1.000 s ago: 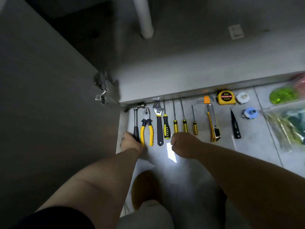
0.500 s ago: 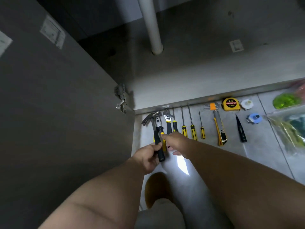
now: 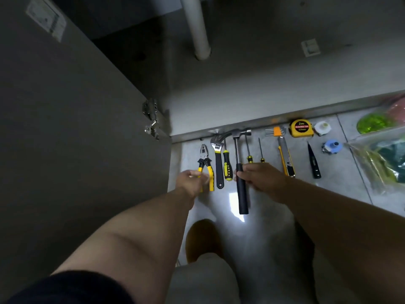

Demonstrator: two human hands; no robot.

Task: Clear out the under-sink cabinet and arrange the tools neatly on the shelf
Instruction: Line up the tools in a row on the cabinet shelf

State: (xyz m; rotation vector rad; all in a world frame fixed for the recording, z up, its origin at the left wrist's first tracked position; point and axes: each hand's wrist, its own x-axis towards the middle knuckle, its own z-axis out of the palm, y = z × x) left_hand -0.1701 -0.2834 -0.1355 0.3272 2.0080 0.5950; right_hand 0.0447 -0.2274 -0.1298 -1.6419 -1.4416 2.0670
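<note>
The black-handled steel claw hammer [image 3: 242, 194] is grasped by the right hand [image 3: 263, 178]; the blurred left hand [image 3: 189, 179] is seen at the yellow-and-black pliers [image 3: 205, 161], its grip indiscernible

The right hand [image 3: 262, 179] largely hides the handles of two screwdrivers [image 3: 247, 148].

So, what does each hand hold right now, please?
Left hand: seems to pinch the pliers handle; blurred.
Right hand: grips the hammer.
</note>
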